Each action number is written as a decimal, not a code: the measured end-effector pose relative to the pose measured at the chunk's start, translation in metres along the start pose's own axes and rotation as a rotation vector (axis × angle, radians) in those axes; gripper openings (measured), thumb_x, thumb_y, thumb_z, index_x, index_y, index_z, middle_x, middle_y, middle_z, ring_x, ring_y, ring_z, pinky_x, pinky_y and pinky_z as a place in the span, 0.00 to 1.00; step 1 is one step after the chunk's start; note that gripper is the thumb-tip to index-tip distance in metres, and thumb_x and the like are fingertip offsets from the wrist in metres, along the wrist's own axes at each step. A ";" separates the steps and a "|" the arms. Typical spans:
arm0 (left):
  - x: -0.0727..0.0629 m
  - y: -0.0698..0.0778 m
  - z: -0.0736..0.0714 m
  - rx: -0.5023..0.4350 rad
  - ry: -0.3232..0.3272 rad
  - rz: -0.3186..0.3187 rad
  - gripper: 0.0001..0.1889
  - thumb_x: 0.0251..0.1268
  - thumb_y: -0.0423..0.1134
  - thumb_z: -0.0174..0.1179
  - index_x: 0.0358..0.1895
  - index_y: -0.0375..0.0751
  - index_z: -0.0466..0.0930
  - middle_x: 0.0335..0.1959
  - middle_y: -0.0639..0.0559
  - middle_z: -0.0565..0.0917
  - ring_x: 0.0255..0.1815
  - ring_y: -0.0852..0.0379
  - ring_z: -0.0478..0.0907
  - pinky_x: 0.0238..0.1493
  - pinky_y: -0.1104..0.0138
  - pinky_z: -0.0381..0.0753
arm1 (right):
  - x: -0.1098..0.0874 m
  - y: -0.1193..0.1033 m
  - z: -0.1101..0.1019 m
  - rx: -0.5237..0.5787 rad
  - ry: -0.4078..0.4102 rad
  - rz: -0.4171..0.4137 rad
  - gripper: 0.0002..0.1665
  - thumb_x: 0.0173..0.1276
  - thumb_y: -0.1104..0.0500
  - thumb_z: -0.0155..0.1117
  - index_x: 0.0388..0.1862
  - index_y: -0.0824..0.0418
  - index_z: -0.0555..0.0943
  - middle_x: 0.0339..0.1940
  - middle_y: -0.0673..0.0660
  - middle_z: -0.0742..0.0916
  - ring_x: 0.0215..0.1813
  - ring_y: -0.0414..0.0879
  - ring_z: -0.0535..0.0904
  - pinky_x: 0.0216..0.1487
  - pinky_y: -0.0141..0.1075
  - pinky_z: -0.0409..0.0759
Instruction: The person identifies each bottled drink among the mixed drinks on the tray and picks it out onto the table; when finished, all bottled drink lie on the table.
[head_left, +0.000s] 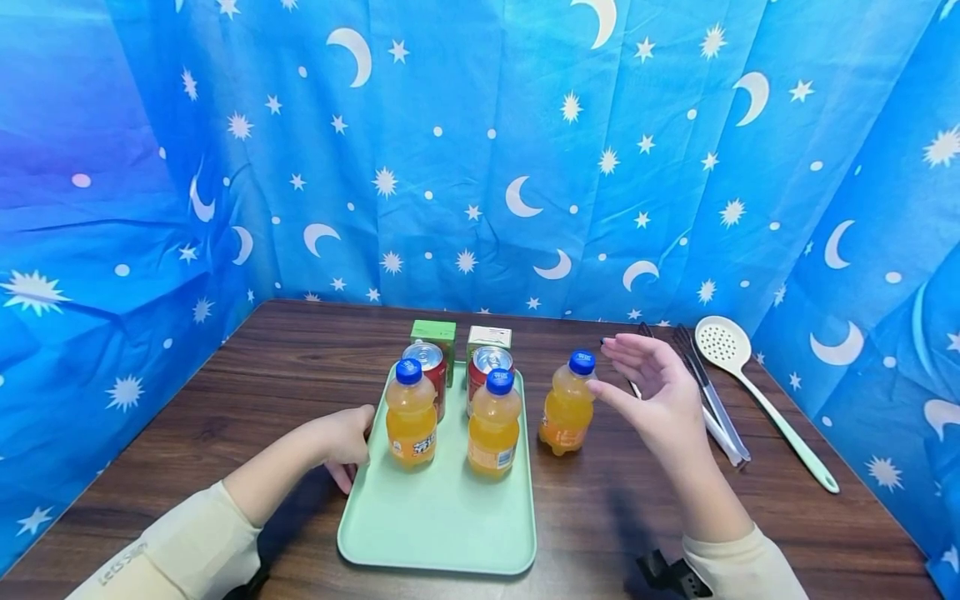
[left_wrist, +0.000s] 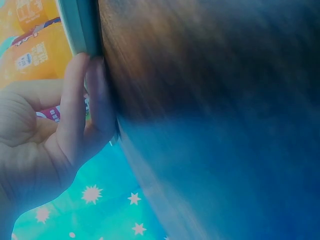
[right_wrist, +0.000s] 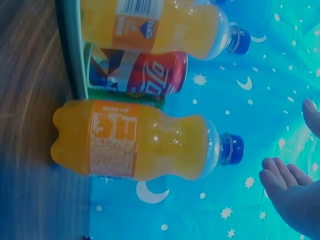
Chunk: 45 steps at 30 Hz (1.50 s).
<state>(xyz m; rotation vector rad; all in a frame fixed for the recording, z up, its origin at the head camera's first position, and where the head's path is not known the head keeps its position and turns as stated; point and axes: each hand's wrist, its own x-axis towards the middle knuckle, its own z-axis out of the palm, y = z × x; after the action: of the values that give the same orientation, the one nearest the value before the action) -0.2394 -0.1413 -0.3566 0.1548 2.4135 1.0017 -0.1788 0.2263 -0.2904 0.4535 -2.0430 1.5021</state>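
Observation:
My left hand [head_left: 347, 442] grips the left rim of a light green tray [head_left: 442, 533], its fingers [left_wrist: 75, 105] at the tray's edge in the left wrist view. On the tray stand two orange soda bottles with blue caps, a left bottle [head_left: 411, 421] and a right bottle [head_left: 493, 429]. Behind them are two red soda cans, a left can [head_left: 433, 375] and a right can [right_wrist: 162, 75]. A third orange soda bottle [head_left: 566, 408] stands upright on the table, right of the tray. Beside its cap is my right hand [head_left: 660, 400], fingers spread and holding nothing; the right wrist view shows a gap between them.
At the tray's far end stand a green carton [head_left: 435, 327] and a white-topped carton [head_left: 489, 335]. Right of my right hand lie a pale slotted skimmer [head_left: 742, 371], tongs [head_left: 723, 417] and a dark whisk [head_left: 682, 337]. Blue star-patterned cloth [head_left: 480, 167] walls the wooden table [head_left: 262, 375].

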 end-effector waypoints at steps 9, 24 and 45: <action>0.002 -0.002 0.000 0.011 0.005 0.005 0.22 0.46 0.16 0.54 0.46 0.33 0.62 0.33 0.40 0.73 0.22 0.46 0.79 0.18 0.59 0.83 | -0.007 -0.009 0.012 0.037 -0.072 -0.016 0.31 0.49 0.74 0.71 0.53 0.70 0.71 0.50 0.64 0.81 0.53 0.49 0.79 0.55 0.33 0.76; 0.003 -0.002 0.000 -0.001 0.005 -0.005 0.23 0.46 0.16 0.55 0.46 0.34 0.61 0.33 0.40 0.73 0.22 0.45 0.79 0.18 0.58 0.84 | -0.019 -0.006 0.034 0.001 -0.225 0.070 0.32 0.50 0.64 0.75 0.54 0.63 0.72 0.51 0.56 0.81 0.55 0.45 0.76 0.57 0.33 0.75; 0.002 -0.002 0.000 -0.003 0.011 -0.009 0.22 0.47 0.16 0.55 0.46 0.33 0.62 0.33 0.40 0.73 0.22 0.46 0.79 0.18 0.58 0.84 | -0.022 0.004 0.047 -0.140 -0.303 0.103 0.36 0.44 0.64 0.79 0.53 0.61 0.73 0.50 0.57 0.82 0.54 0.47 0.77 0.56 0.39 0.76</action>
<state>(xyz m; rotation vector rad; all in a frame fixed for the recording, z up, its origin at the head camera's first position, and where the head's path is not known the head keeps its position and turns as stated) -0.2411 -0.1421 -0.3593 0.1375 2.4200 1.0043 -0.1743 0.1817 -0.3173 0.5545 -2.4224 1.4052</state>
